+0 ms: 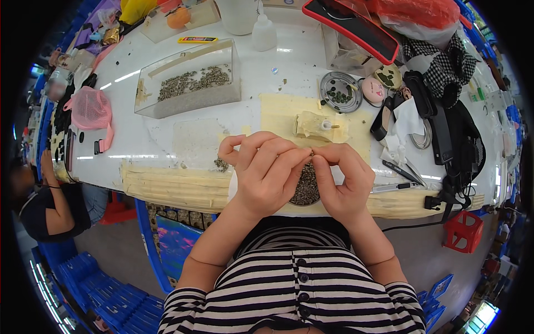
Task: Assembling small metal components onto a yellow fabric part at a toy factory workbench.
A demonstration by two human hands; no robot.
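My left hand (262, 177) and my right hand (346, 181) meet at the table's near edge, thumb and forefinger of each pinched together at the tips. What they hold between them is too small to make out. Just beneath the fingertips, a round dish is filled with small dark metallic pieces (306, 188), partly covered by both hands. Beyond the fingers stands a small tape-wrapped block (314, 126) with a short pin sticking out of it. A little pile of similar metallic pieces (221, 165) lies beside my left hand.
A clear box (192, 103) of small metallic parts stands at the back left. To the right are a round dish with dark bits (340, 92), scissors (414, 172), a pen (394, 187) and black straps. A red-cased phone (356, 28) overhangs the back. Another person (55, 206) sits at left.
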